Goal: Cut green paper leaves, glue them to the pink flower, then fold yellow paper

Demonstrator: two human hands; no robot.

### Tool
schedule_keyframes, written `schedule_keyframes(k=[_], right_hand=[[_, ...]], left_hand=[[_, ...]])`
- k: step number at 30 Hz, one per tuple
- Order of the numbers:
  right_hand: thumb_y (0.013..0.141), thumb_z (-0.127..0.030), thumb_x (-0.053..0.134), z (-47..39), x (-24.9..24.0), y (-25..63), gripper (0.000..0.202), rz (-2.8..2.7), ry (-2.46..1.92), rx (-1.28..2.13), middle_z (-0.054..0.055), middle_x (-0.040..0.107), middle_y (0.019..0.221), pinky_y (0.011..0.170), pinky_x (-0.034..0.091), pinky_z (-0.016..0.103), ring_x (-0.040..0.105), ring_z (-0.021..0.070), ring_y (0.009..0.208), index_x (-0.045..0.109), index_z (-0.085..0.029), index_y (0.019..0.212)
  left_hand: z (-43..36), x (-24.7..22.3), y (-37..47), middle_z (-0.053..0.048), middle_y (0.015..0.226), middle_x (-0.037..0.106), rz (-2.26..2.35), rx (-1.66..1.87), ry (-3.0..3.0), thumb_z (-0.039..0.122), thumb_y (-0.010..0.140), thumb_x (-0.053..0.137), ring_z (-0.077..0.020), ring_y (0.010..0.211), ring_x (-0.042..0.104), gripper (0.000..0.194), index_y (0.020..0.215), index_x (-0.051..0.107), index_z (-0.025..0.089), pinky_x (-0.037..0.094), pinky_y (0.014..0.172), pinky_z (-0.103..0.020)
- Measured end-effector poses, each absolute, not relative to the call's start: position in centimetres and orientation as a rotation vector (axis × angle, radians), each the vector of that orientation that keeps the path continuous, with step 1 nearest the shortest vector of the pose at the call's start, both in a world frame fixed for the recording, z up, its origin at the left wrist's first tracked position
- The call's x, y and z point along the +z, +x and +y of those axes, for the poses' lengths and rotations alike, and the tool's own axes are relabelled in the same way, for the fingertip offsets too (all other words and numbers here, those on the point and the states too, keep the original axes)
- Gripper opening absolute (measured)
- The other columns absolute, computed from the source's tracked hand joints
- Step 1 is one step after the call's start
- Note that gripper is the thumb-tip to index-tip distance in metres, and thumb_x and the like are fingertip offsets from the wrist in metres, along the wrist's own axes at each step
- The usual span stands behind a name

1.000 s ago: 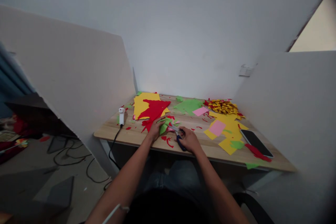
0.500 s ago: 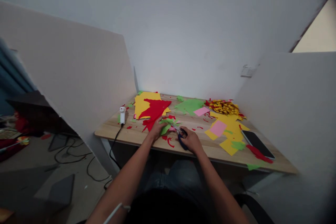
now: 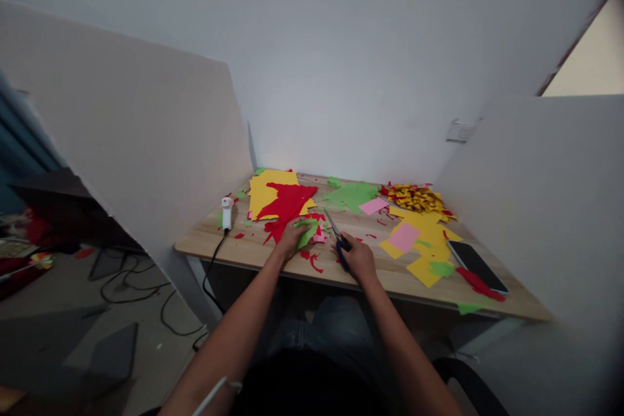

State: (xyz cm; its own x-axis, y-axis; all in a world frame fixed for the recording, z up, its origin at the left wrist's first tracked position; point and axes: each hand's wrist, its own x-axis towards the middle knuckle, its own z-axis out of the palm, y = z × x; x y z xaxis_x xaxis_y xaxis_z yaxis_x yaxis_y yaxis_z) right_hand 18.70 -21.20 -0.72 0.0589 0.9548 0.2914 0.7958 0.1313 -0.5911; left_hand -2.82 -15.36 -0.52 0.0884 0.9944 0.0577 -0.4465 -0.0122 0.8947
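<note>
Dark-blue-handled scissors [image 3: 340, 246] here at near centre, silver blades angling far and slightly left; just left, apart from those blades, light-green paper [image 3: 309, 234], irregular in outline, its left end partly hidden.

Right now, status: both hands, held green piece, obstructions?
Left hand holding green piece. Right hand gripping scissors, blades clear of that piece. Loose red scraps on desk between hands.

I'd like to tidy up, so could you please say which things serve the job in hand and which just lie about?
In use: scissors (right grip), green piece (left grip).

Probably just lying about: phone, white corded device, red piece near phone.
</note>
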Motion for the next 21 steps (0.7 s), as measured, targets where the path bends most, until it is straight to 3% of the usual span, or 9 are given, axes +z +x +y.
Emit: schedule_keyframes(k=[4,8,21], right_hand=[[0.089,-0.052,0.058,-20.99,-0.68,18.46,0.053,-1.721,-1.652,0.273,0.011,0.075,0.107,0.088,0.051,0.039,0.069,0.0282,0.100,0.057,-0.020,0.131],[0.081,-0.042,0.069,-20.97,-0.90,18.22,0.057,-1.819,-1.529,0.268,0.013,0.069,0.116,0.101,0.045,0.040,0.064,0.0271,0.108,0.056,-0.017,0.130],[0.078,-0.038,0.075,-21.26,-0.87,18.34,0.060,-1.944,-1.405,0.355,0.012,0.069,0.120,0.100,0.048,0.036,0.066,0.0241,0.103,0.060,-0.017,0.131]], left_hand=[[-15.15,-0.54,-2.91,-0.002,0.077,0.072,0.798,1.374,0.932,0.032,0.059,0.088,-0.0155,0.065,0.065,0.040,0.091,0.071,0.015,0.054,0.062,-0.027],[-14.95,-0.74,-2.90,-0.004,0.076,0.074,0.813,1.354,0.942,0.039,0.061,0.089,-0.0151,0.062,0.064,0.041,0.090,0.074,0.014,0.053,0.060,-0.027],[-15.07,-0.65,-2.74,-0.002,0.080,0.072,0.784,1.379,0.987,0.039,0.058,0.091,-0.0146,0.067,0.065,0.047,0.092,0.069,0.014,0.054,0.062,-0.026]])
